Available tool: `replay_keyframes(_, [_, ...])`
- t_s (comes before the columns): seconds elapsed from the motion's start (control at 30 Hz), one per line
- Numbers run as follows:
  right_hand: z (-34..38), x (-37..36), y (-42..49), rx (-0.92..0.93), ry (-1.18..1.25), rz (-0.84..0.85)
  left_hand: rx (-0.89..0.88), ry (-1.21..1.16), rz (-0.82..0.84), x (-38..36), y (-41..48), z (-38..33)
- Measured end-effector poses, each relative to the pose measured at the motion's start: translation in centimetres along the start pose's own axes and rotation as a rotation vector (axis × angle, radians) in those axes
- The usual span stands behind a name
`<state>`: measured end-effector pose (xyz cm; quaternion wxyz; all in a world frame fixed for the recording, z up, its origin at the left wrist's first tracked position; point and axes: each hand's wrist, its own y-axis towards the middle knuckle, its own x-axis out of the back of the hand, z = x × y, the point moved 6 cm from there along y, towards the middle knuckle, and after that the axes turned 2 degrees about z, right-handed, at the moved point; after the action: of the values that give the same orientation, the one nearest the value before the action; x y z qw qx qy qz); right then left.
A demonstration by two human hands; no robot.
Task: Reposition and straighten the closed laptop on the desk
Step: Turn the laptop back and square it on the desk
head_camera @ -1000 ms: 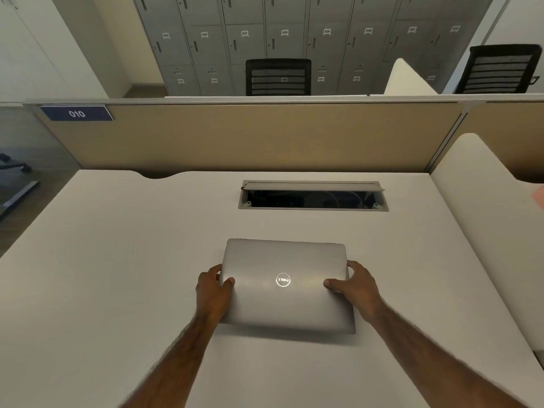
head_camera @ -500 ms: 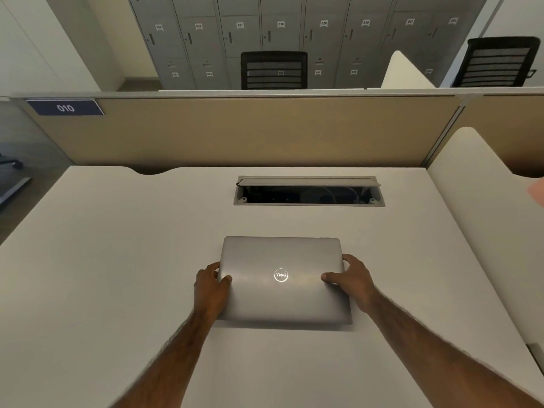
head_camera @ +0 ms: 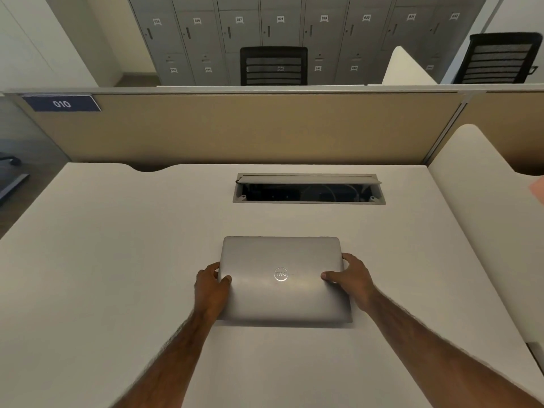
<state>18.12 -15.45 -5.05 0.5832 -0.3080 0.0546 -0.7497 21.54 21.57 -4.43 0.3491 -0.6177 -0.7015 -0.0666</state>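
On desk (head_camera: 117, 260), both hands grip closed laptop (head_camera: 282, 298).

Cable hatch (head_camera: 308, 189) set into the surface, lid tipped open, dark wiring inside. Tan partition (head_camera: 235, 128) runs along the far edge, with a blue sign (head_camera: 61, 103) reading 010 at its upper left. Beyond it, two black mesh chairs (head_camera: 273, 66) (head_camera: 500, 58) and a wall of grey numbered lockers (head_camera: 294, 28). White divider (head_camera: 485, 216) on the right.

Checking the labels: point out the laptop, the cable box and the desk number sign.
laptop (head_camera: 282, 293): head view, middle of the lid.
cable box (head_camera: 309, 193): head view, dark opening.
number sign (head_camera: 61, 103): head view, on the digits.
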Motion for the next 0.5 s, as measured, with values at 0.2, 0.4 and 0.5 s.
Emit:
replay_keyframes(0.2, [0.06, -0.1, -0.07, 0.014, -0.022, 0.002, 0.013, -0.007, -0.006, -0.08, -0.24, 0.4])
replay_keyframes(0.4, [-0.24, -0.24, -0.18, 0.02, -0.026, -0.01, 0.012, 0.04, 0.016, -0.24, -0.14, 0.46])
replay_keyframes(0.5, [-0.21, -0.3, -0.23, 0.023, -0.028, -0.018, 0.021, 0.052, 0.026, -0.34, -0.16, 0.66])
